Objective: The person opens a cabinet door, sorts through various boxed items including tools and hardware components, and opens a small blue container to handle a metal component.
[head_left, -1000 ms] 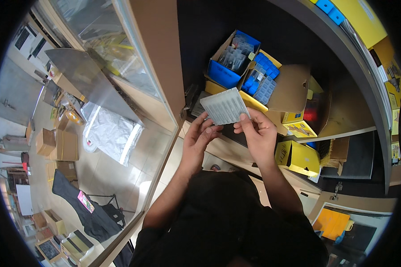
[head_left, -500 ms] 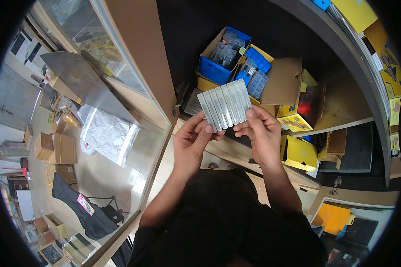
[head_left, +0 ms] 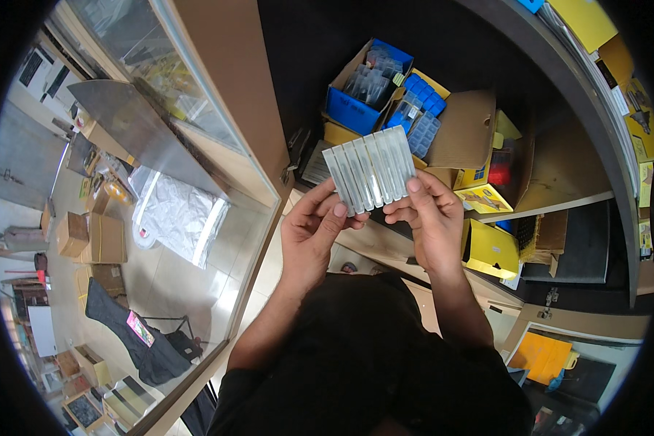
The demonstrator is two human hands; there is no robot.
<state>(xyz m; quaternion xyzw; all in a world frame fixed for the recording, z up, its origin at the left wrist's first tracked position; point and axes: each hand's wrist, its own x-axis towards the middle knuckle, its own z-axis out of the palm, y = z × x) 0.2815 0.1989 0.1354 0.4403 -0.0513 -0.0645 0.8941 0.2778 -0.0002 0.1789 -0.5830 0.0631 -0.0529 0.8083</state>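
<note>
Between my two hands is a clear plastic organizer case (head_left: 370, 168) with several long narrow compartments side by side. My left hand (head_left: 315, 231) grips its lower left corner, thumb on the face and fingers curled behind. At the lower right edge my right hand (head_left: 430, 212) pinches it the same way. The case is tilted toward me, and its compartments look see-through; whether they hold anything is hard to make out. Just beyond it, in the cupboard, stand a blue box (head_left: 351, 107) of clear cases and some blue compartment boxes (head_left: 423, 132).
An open brown cardboard box (head_left: 463, 131) and a yellow box (head_left: 491, 248) sit on the cupboard shelves at the right. A glass-fronted door (head_left: 258, 261) stands open on my left. Past it, a white plastic bag (head_left: 178, 214) and cardboard boxes (head_left: 103, 240) lie on the floor.
The case stays in both hands, in nearly the same place. My right hand and the case's right side have shifted very slightly to the right.
</note>
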